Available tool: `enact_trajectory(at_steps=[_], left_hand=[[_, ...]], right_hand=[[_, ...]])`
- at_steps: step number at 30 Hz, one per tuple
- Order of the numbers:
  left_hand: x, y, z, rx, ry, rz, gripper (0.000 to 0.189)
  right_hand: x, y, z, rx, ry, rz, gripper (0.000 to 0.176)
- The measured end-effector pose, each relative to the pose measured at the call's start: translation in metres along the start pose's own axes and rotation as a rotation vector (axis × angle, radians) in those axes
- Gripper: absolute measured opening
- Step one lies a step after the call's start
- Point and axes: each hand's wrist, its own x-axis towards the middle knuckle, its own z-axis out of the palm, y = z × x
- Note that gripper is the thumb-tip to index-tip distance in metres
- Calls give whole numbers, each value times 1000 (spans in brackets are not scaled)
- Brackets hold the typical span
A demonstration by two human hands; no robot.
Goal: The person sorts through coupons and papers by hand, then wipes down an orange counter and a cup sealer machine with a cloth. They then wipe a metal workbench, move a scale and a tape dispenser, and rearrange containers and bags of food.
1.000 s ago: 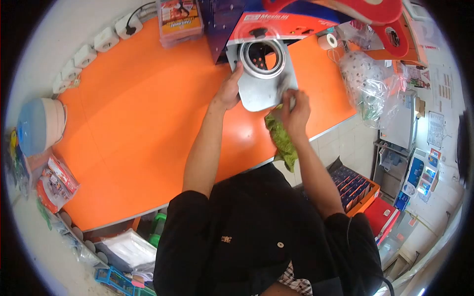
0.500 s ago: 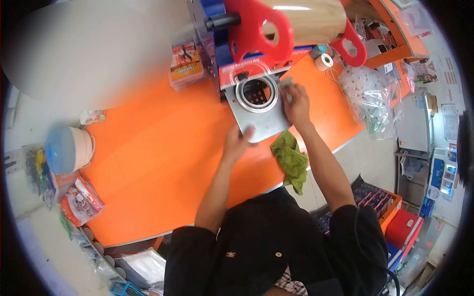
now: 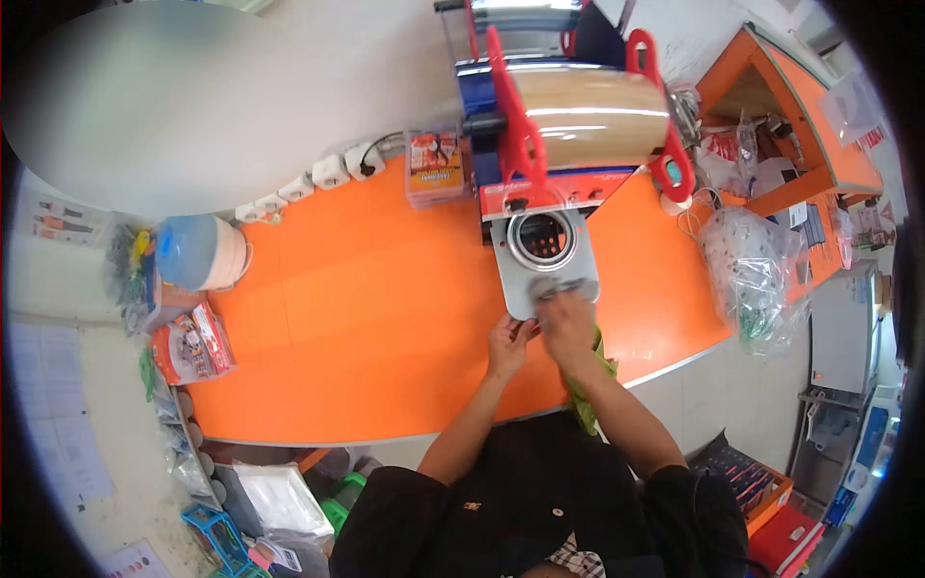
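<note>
A cup sealing machine with red arms and a roll of tan film stands on the orange table. Its metal tray, with a ringed round hole, juts out toward me. My right hand presses a small greyish cloth onto the tray's front part; the cloth is blurred and partly covered by the fingers. At the tray's front left corner, my left hand has its fingers closed around the edge. A green cloth hangs over the table's front edge, partly behind my right forearm.
On the orange table, a plastic box stands left of the machine. A blue and white tub and a red packet sit at the far left. A clear plastic bag lies at the right, near an orange shelf.
My right hand with the greyish cloth has gone from the tray's right side to its front. My left hand has closed on the front corner. The view has shifted, showing more of the machine's top.
</note>
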Motion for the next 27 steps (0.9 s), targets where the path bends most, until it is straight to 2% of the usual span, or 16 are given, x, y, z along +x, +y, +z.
enact_trajectory(at_steps=[1,3,6,8,9,11,14,17,18,19,20,22,23,25,26,27], left_hand=[[-1,-8,-5,120,15,63,29],[4,-18,-6,250,4,140,28],[-2,-15,-3,180,-38,163,26],[-5,-4,13,44,49,47,24],[-3,0,18,48,43,62,24],[-8,2,19,88,93,27,22],[-9,-4,13,155,52,122,22],[-2,-14,13,156,152,237,22],[10,-5,13,30,182,176,22],[18,-1,17,-105,200,112,22],[25,9,25,-113,208,106,22],[55,20,31,-126,240,134,20],[75,18,30,-118,259,175,19],[108,24,37,-233,308,176,15],[128,24,37,-373,334,119,18],[151,22,38,-501,346,57,25]], right_hand=[[11,-20,1,-17,-18,-54,7],[47,-24,34,-40,111,-102,8],[98,-32,48,-131,84,-148,9],[120,-27,47,-181,74,-149,14],[124,-28,45,-180,89,-156,14],[116,-32,47,-54,126,153,13],[91,-34,47,-146,84,18,12],[48,-17,-5,194,-104,-166,15],[35,-10,-19,297,-53,-175,15],[10,12,-19,365,-12,-25,15],[-11,22,-31,480,68,44,17],[-45,35,-55,401,37,161,17],[-58,42,-60,398,-5,120,17],[-88,66,-62,742,49,369,22],[-94,84,-68,758,21,482,31],[-97,110,-79,740,21,492,31]])
